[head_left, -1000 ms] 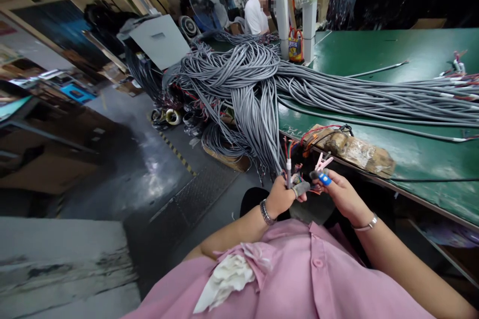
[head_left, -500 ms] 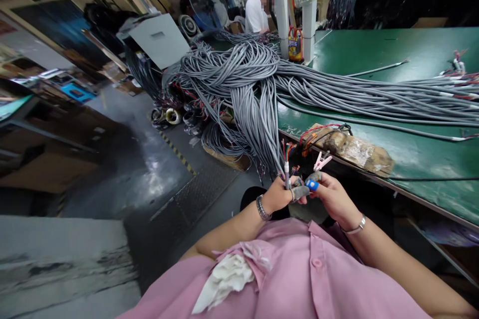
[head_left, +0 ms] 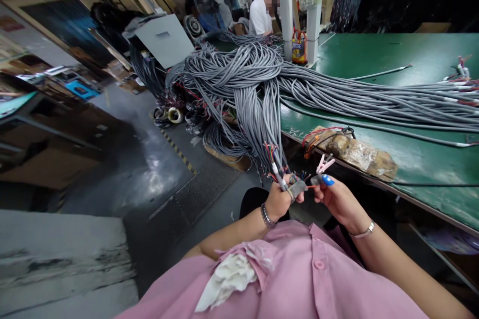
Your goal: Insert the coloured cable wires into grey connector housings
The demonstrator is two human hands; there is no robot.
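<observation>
My left hand (head_left: 281, 198) is closed around a grey cable (head_left: 278, 174) whose stripped end fans out into thin coloured wires (head_left: 270, 149). More loose wire ends poke out above its fingers. A grey covering wraps its thumb. To the right, my right hand (head_left: 331, 197) pinches the end of a thin orange-red wire (head_left: 311, 187) that stretches across from the left hand. Grey and blue coverings are on its fingertips. Just above it, a pink clip (head_left: 325, 163) sits at the edge of the bench.
A big heap of grey cables (head_left: 239, 70) lies over the green bench (head_left: 411, 154) and hangs off its near end. A taped wooden block (head_left: 359, 152) rests along the bench edge. Behind, a person in white (head_left: 260, 15) sits beyond a white post (head_left: 285, 10).
My hands have drawn apart, the right one moving right, and an orange-red wire now shows between them. The cable end in my left hand has tilted to the left.
</observation>
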